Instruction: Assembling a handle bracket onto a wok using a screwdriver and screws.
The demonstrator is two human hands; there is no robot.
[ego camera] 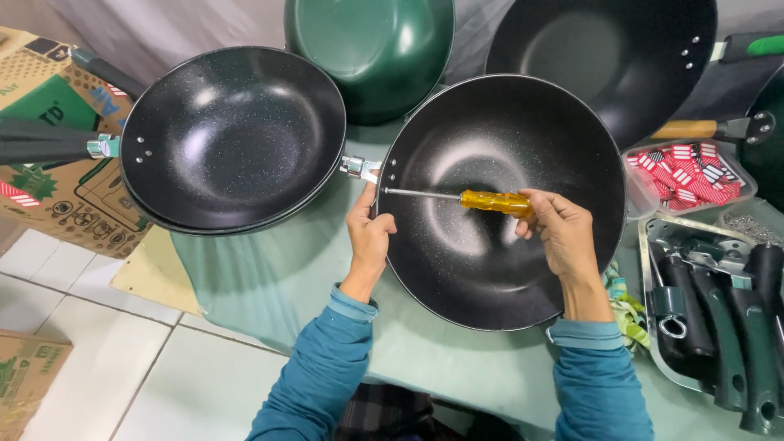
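Indoors, pans crowd a green table (269,278); right hand (563,233) grips screwdriver (482,200), left hand (369,237) clasps wok (502,200) rim.

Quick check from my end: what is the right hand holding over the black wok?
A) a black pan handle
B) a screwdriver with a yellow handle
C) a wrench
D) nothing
B: the right hand grips a yellow-handled screwdriver, its tip at the rim of the wok, which the left hand steadies.

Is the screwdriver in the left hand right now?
No, the right hand grips the amber-handled screwdriver, while the left hand holds the rim of the black wok.
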